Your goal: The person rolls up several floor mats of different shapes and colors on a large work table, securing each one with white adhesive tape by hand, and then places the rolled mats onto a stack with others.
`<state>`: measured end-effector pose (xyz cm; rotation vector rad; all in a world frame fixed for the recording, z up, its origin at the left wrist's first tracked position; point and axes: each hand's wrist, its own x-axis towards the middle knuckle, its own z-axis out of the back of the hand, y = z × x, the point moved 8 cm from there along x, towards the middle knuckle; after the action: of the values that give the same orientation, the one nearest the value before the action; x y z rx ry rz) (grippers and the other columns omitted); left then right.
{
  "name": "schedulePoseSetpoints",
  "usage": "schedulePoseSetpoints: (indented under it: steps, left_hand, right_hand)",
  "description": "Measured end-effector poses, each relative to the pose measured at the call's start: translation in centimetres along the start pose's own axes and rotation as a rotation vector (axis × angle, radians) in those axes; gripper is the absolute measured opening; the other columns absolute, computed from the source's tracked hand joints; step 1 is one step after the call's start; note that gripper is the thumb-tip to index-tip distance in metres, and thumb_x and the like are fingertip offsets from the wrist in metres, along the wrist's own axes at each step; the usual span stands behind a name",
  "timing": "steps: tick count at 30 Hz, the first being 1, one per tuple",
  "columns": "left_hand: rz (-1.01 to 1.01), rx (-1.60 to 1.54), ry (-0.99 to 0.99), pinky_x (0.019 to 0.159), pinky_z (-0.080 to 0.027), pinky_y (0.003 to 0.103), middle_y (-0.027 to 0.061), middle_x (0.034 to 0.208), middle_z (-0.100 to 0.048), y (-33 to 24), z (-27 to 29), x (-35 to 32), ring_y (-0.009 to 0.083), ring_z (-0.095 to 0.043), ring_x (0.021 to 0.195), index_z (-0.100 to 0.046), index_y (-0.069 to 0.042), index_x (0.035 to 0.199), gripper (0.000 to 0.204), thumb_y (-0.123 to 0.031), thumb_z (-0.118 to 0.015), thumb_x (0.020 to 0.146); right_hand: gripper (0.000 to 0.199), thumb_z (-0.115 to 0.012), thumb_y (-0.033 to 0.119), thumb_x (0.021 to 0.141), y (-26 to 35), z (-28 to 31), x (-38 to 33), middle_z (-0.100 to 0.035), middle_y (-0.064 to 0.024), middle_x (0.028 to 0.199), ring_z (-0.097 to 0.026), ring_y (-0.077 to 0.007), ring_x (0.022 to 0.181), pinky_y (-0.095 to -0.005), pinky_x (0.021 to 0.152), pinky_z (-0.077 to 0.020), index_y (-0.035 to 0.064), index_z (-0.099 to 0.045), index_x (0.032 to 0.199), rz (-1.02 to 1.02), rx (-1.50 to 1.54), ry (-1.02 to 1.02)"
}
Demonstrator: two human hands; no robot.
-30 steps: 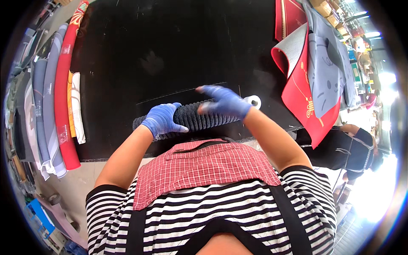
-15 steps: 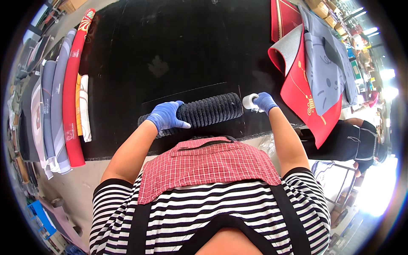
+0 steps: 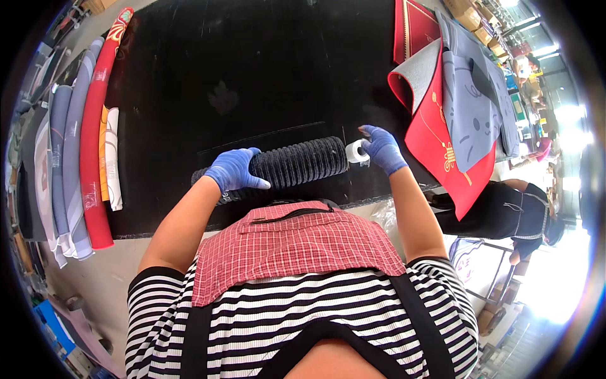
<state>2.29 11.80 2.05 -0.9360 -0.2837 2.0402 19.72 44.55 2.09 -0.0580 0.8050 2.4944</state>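
Note:
A dark grey ribbed mat (image 3: 303, 161), rolled into a cylinder, lies on the near part of the black table. My left hand (image 3: 235, 170), in a blue glove, wraps over its left part with the thumb on the near side. At the mat's right end sits a small roll of clear tape (image 3: 355, 151). My right hand (image 3: 382, 150), gloved in blue too, is beside the tape with its fingers stretched out past it on the far side. Any touch between that hand and the tape is hard to make out.
Several rolled mats, among them a red one (image 3: 93, 170), lie along the left of the black table (image 3: 189, 69). At the right are a red mat (image 3: 429, 136) with a curled edge and a grey mat (image 3: 470, 120). Beyond them a person in black (image 3: 492, 208) bends over.
My right hand has loosened from the tape roll, its fingers now extended. The tape stays by the mat's end, and my left hand keeps its hold. The whole view has shifted slightly.

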Motion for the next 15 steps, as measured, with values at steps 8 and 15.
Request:
schedulePoseSetpoints:
  steps: [8, 15]
  left_hand:
    - [-0.033, 0.022, 0.023, 0.105, -0.047, 0.043, 0.0223, 0.129, -0.064, 0.2, -0.3, 0.2, 0.0366, -0.06, 0.122, -0.05, -0.001, 0.142, 0.108, -0.064, -0.084, 0.062]
    - [-0.036, -0.003, 0.015, 0.104, -0.047, 0.043, 0.021, 0.128, -0.065, -0.2, 0.2, -0.2, 0.0363, -0.06, 0.121, -0.052, -0.001, 0.14, 0.105, -0.062, -0.085, 0.062]
  right_hand:
    - [0.023, -0.073, 0.022, 0.086, 10.3, -1.8, -3.3, -0.068, -0.0106, 0.091, -0.067, -0.0293, 0.086, -0.0388, 0.08, -0.0545, 0.0089, -0.074, 0.105, 0.308, -0.245, 0.046]
    - [0.02, -0.061, 0.024, 0.092, 11.2, -3.9, -1.4, -0.071, -0.0106, 0.102, -0.069, -0.0308, 0.097, -0.0412, 0.082, -0.0573, 0.01, -0.074, 0.099, 0.218, -0.601, 0.167]
